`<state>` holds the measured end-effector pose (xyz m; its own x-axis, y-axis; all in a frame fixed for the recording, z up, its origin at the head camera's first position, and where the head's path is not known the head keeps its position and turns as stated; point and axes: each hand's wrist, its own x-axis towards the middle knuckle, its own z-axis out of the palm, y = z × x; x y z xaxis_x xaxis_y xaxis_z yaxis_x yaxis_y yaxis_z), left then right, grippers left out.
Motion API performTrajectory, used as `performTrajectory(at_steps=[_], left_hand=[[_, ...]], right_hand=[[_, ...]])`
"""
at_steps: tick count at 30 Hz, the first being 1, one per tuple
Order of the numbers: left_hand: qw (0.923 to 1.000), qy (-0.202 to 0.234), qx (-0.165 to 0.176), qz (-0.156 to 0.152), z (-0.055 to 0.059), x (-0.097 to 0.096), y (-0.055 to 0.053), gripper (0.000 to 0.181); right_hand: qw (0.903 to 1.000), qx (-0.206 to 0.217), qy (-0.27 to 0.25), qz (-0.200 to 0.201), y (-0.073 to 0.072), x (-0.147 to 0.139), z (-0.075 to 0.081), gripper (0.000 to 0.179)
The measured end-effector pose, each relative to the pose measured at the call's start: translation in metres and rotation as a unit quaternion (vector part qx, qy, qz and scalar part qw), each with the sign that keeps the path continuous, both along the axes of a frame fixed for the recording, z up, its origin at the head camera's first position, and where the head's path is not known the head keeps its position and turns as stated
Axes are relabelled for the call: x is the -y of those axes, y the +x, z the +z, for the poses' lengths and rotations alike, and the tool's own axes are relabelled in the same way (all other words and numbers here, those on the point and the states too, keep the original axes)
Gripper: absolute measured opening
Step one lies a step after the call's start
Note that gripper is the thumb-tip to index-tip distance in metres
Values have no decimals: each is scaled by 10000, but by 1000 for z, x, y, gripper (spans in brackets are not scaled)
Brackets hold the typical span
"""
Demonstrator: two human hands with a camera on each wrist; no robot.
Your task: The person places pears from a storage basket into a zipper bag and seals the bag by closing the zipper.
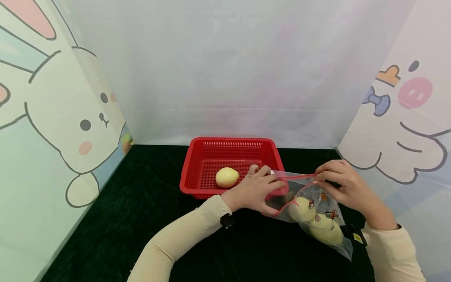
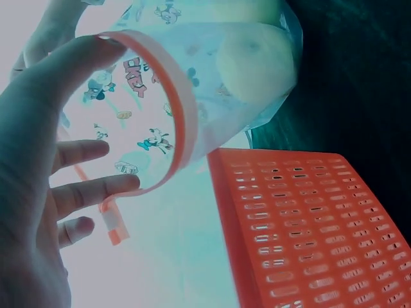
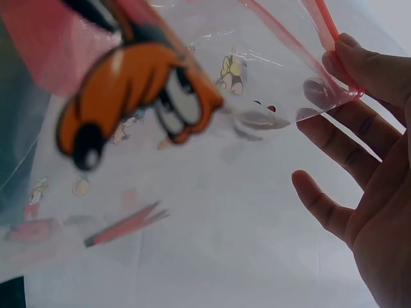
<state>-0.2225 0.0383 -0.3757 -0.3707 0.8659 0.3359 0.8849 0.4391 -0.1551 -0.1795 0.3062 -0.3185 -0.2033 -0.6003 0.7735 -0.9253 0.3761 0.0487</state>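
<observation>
A clear zip bag [image 1: 343, 213] with red zip edges and cartoon prints lies at the right with several pale yellow round fruits [image 1: 327, 234] inside. Its mouth gapes toward the left. My left hand [image 1: 253, 190] is at that mouth, thumb and fingers spread wide against opposite sides of the red rim [image 2: 186, 128]. With thumb and fingertips, my right hand [image 1: 343, 184] pinches the far corner of the zip edge [image 3: 331, 25]. One pale yellow oval fruit [image 1: 227, 177] sits in the red basket [image 1: 230, 140], just beyond my left hand.
The red basket stands on a dark green cloth [image 1: 151, 184] and overlaps the bag's mouth in the head view. A white curtain [image 1: 225, 78] rises behind it. Panels with a cartoon rabbit [image 1: 70, 129] and a cartoon pig [image 1: 398, 129] flank the table.
</observation>
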Motion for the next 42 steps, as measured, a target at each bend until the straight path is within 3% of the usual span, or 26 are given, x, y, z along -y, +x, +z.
performTrajectory(at_steps=[9,21,25,31,36,42], left_hand=[[9995,50,-264,-163,1,7,0,69],[9976,384,84,-563,5,22,-4,63],[9975,483,71,-502,6,30,-9,63],[9979,577,270,-151,7,47,-23,68],[9958,328,709,468,11,63,-43,73],[9792,-368,1305,1510,14,77,-69,77]], right_hand=[[9996,8,190,-230,-2,-2,-1,42],[9993,23,238,-272,-3,-2,-3,41],[9994,27,217,-265,-3,-2,-3,41],[9994,39,241,-261,-3,-1,-4,41],[9994,95,211,-251,-2,-1,-4,41],[9992,97,238,-311,-2,-1,-3,41]])
